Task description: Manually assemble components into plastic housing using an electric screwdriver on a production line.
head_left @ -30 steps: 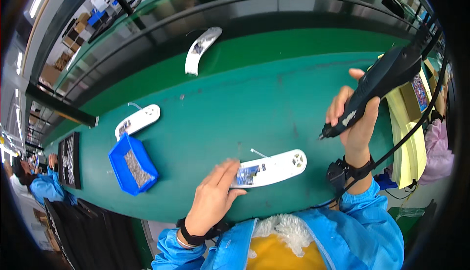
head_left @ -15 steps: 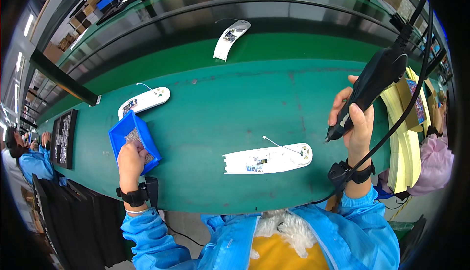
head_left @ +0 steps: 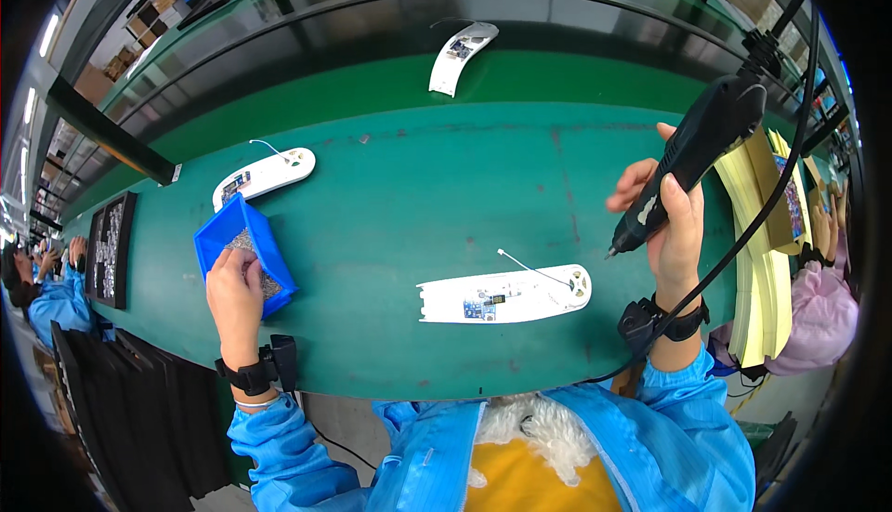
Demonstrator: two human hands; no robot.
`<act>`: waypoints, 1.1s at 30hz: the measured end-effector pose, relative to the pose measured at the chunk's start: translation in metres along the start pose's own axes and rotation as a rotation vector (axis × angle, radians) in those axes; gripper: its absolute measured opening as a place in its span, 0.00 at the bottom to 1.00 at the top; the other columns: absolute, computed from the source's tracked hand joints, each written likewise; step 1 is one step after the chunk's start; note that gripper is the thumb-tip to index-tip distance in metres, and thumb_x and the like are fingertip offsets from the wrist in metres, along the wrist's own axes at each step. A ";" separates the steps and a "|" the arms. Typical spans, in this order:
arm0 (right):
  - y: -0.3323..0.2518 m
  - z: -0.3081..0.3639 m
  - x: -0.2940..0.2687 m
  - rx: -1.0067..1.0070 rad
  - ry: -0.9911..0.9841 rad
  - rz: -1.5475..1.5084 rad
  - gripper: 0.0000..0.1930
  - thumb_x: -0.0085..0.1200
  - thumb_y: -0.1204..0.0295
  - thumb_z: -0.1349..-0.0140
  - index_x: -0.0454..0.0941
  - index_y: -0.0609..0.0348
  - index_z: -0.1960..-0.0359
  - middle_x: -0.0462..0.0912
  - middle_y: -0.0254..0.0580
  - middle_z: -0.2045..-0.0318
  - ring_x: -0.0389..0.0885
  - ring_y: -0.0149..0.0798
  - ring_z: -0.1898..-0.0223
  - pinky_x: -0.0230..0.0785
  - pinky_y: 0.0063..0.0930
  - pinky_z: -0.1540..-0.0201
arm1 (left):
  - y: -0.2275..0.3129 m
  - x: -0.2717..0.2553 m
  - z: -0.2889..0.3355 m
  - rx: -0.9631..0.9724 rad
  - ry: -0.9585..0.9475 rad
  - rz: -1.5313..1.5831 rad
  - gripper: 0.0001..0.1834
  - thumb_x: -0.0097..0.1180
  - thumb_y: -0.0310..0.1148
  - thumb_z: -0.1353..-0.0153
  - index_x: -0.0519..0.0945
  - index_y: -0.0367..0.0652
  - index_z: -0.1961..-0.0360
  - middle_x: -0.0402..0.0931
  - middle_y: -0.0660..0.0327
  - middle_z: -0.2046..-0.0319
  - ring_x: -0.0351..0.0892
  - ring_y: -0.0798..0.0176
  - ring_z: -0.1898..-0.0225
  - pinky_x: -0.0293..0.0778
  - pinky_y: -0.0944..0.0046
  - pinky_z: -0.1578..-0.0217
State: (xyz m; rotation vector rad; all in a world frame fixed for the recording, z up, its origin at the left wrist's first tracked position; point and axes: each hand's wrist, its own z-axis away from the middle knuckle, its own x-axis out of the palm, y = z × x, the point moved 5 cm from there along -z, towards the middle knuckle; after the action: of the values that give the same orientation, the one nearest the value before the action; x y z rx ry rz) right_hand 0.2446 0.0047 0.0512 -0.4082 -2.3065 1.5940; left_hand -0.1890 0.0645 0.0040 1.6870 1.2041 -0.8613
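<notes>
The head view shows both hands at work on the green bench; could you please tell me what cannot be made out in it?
- Left hand fingertips: buried in the blue plastic bin, so any grip is hidden.
- Bin contents: small greyish bits, too small to identify.
- Black electric screwdriver tip: too thin to see whether anything sits on it; the right hand covers its middle.
- White elongated plastic housing: board details too small.

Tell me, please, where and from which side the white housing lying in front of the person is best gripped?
Probably across the narrow width of the white housing near its square-cut left end, coming from above: it lies flat and open-side up, and that end is clear of the circuit board and thin wire.
</notes>
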 end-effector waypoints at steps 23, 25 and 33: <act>-0.015 0.047 0.070 -0.042 -0.310 -0.606 0.36 0.41 0.36 0.50 0.53 0.57 0.55 0.66 0.36 0.89 0.68 0.33 0.91 0.65 0.23 0.87 | 0.224 0.029 0.071 0.506 -0.257 0.762 0.03 0.58 0.31 0.52 0.78 0.45 0.75 0.73 0.66 0.75 0.71 0.65 0.64 0.55 0.54 0.48; -0.016 0.048 0.070 -0.075 -0.320 -0.625 0.35 0.40 0.37 0.48 0.53 0.56 0.55 0.65 0.35 0.90 0.67 0.32 0.92 0.65 0.22 0.89 | 0.223 0.025 0.074 0.475 -0.230 0.749 0.03 0.58 0.30 0.51 0.78 0.45 0.75 0.73 0.67 0.75 0.70 0.65 0.63 0.55 0.53 0.48; -0.015 0.044 0.076 -0.090 -0.306 -0.587 0.35 0.38 0.36 0.48 0.52 0.56 0.55 0.64 0.33 0.90 0.66 0.29 0.93 0.64 0.20 0.89 | 0.222 0.025 0.070 0.451 -0.185 0.745 0.02 0.56 0.30 0.50 0.77 0.45 0.74 0.72 0.67 0.74 0.70 0.65 0.64 0.52 0.49 0.45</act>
State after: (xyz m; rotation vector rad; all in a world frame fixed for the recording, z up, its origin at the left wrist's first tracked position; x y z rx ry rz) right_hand 0.1570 -0.0075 0.0569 0.4913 -2.4004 1.3207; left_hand 0.0269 -0.0257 0.0115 2.1367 0.1961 -0.8099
